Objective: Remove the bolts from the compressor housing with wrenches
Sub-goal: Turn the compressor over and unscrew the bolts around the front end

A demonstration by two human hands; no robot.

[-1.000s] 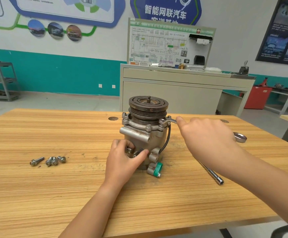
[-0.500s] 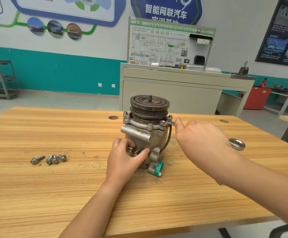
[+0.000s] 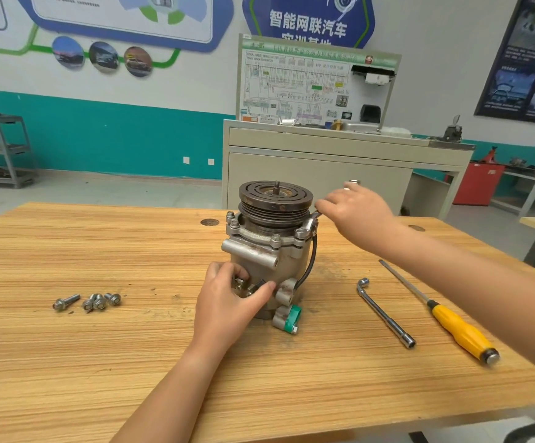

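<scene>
A grey metal compressor [image 3: 267, 251] with a dark pulley [image 3: 275, 195] on top stands upright in the middle of the wooden table [image 3: 100, 362]. My left hand [image 3: 231, 302] grips the lower front of its housing. My right hand [image 3: 355, 212] is closed on a ring wrench [image 3: 315, 215], whose head sits on a bolt at the flange's right rear corner; the wrench's far end [image 3: 352, 182] sticks out beyond my fingers. Several bolts [image 3: 275, 238] are still seated in the flange. Several removed bolts [image 3: 90, 302] lie on the table to the left.
An L-shaped socket wrench [image 3: 384, 314] and a yellow-handled screwdriver [image 3: 451, 324] lie on the table right of the compressor. A beige training cabinet [image 3: 323, 164] stands behind the table. A grey shelf rack [image 3: 4, 151] is at far left.
My right hand has swung the wrench from the near right around toward the back, away from me. This uncovers the socket wrench and screwdriver. My left hand has kept its hold.
</scene>
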